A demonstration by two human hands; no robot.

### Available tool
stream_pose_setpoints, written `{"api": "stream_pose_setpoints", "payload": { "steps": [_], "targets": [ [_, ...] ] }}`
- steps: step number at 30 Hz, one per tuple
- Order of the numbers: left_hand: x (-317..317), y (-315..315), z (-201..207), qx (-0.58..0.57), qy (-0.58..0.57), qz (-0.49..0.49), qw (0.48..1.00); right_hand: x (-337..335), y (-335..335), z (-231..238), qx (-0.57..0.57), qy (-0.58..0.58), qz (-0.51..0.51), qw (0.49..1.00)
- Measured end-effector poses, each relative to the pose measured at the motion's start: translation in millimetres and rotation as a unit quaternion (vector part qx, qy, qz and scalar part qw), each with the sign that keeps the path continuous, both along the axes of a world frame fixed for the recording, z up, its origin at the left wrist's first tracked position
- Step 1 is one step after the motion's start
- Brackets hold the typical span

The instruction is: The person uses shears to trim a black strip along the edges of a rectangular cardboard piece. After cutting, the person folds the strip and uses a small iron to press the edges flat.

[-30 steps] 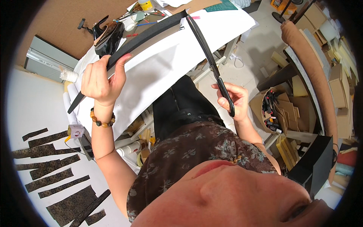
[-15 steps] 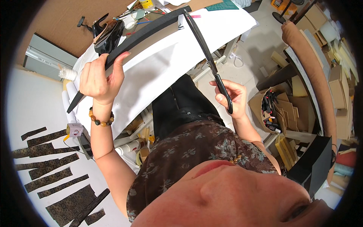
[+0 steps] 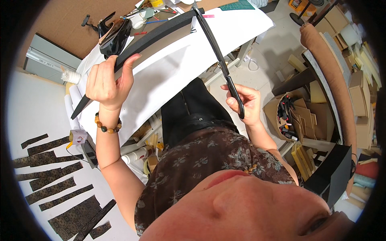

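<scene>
A long curved strip (image 3: 157,35), black along one edge and grey-beige on its broad face, is pinched between the thumb and fingers of my left hand (image 3: 107,83). Its tapered end shows below that hand, and the other end reaches away over the white-covered table (image 3: 169,66). My right hand (image 3: 248,105) grips long black scissors (image 3: 213,44) by the handles. Their blades lie across the strip's far end, with a metal tip showing just past it. Whether the blades are fully closed cannot be made out.
A black glossy tape dispenser-like object (image 3: 116,38) and a spool of white thread (image 3: 71,76) sit at the table's left. Pens, tools and a green cutting mat (image 3: 237,5) lie at the back. Patterned dark fabric pieces (image 3: 52,182) lie at lower left; a cardboard box (image 3: 277,114) stands right.
The scissors have shifted slightly left and away from me, and their metal tip now shows beyond the strip's end. My left hand and the strip have barely moved.
</scene>
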State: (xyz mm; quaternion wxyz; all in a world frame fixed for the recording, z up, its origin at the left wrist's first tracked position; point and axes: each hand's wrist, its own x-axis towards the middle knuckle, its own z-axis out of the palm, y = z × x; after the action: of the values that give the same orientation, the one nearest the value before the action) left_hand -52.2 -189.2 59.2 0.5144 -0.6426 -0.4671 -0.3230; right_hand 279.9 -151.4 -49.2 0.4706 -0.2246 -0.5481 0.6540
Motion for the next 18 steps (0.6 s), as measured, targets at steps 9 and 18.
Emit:
{"api": "stream_pose_setpoints", "payload": {
  "steps": [9,18],
  "targets": [
    [-0.3,0.4,-0.1,0.001,0.002,0.006,1.000,-2.4,-1.1,-3.3,0.024,-0.034,-0.021,0.999],
    [-10.5,-7.5,2.2,0.004,-0.024,0.036,0.999,8.4,8.3,-25.7,0.045,-0.043,-0.108,0.992]
  ]
}}
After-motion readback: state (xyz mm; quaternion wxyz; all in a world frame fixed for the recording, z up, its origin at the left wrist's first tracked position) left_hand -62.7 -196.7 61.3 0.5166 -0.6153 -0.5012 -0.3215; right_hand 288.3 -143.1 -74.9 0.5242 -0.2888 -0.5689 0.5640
